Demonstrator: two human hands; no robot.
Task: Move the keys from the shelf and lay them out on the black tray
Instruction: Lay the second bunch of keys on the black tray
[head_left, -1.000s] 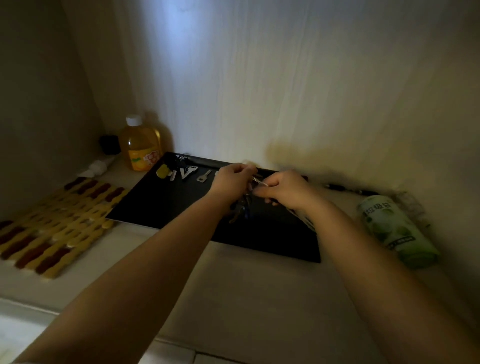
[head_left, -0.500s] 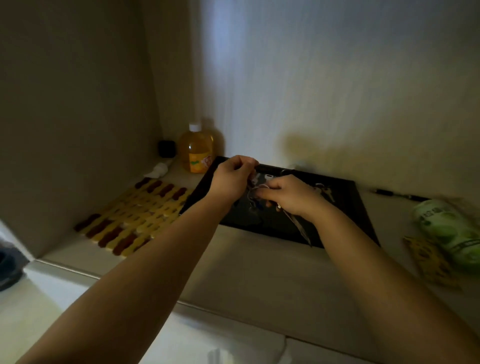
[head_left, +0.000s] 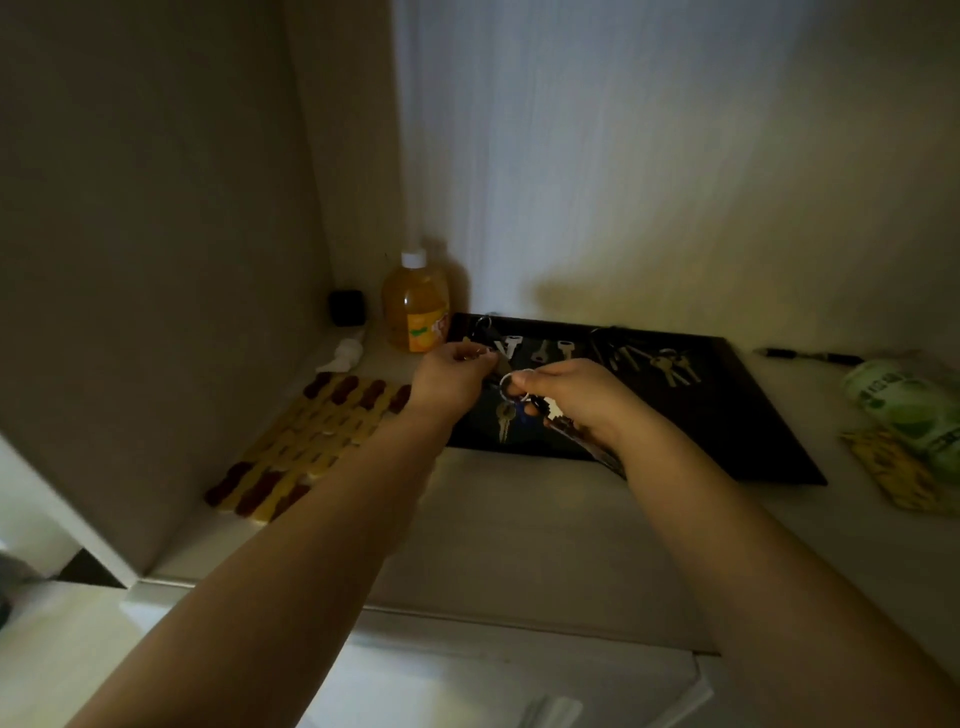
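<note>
A black tray (head_left: 748, 415) lies on the shelf against the back wall. Several loose keys (head_left: 550, 351) lie along its far edge, and another cluster of keys (head_left: 670, 364) lies to the right. My right hand (head_left: 566, 395) pinches a metal key ring (head_left: 514, 385) above the tray's left part; a key (head_left: 504, 418) and a strap hang from it. My left hand (head_left: 457, 374) is closed beside it, fingertips pinching a small metal piece next to the ring.
An orange-liquid bottle (head_left: 415, 306) and a small black cube (head_left: 347, 307) stand in the back left corner. A yellow and dark red woven mat (head_left: 306, 441) lies left of the tray. On the right are a green pack (head_left: 904, 410), a yellow packet (head_left: 893, 473) and a pen (head_left: 810, 356).
The view has swung left, so the tray sits further right in frame. My two hands have drawn slightly apart, and the ring with its hanging key now shows clearly in my right hand.
</note>
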